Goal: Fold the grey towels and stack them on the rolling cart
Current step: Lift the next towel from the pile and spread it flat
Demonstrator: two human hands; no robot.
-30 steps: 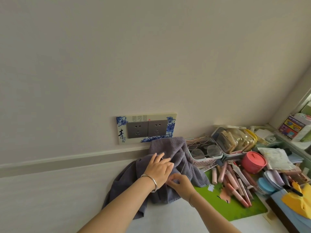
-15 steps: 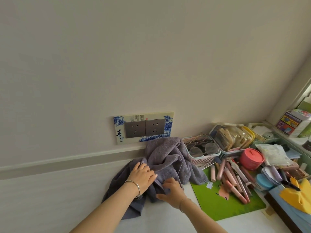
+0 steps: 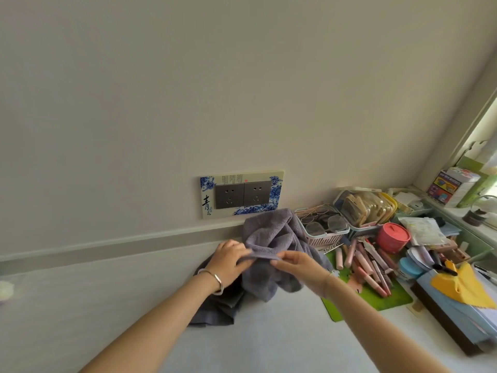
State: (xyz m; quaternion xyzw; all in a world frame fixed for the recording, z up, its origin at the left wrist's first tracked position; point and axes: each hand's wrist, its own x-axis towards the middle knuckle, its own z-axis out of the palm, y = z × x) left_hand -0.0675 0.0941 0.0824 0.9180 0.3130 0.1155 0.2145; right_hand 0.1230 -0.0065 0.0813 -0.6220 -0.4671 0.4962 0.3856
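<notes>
Head view: grey towel (image 3: 271, 232), crumpled on desk (image 3: 269, 340) against wall (image 3: 242, 103) (below socket plate (image 3: 242, 195)), its edge stretched between both grips. Left hand (image 3: 228, 262) curled round edge; right hand (image 3: 298, 266) pinching it, forearms extended forward.

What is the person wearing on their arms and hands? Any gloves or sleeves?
No gloves and no sleeves show: both forearms are bare. The left hand has a plain silver bangle at its wrist; the right hand has a thin bracelet at its wrist.
</notes>
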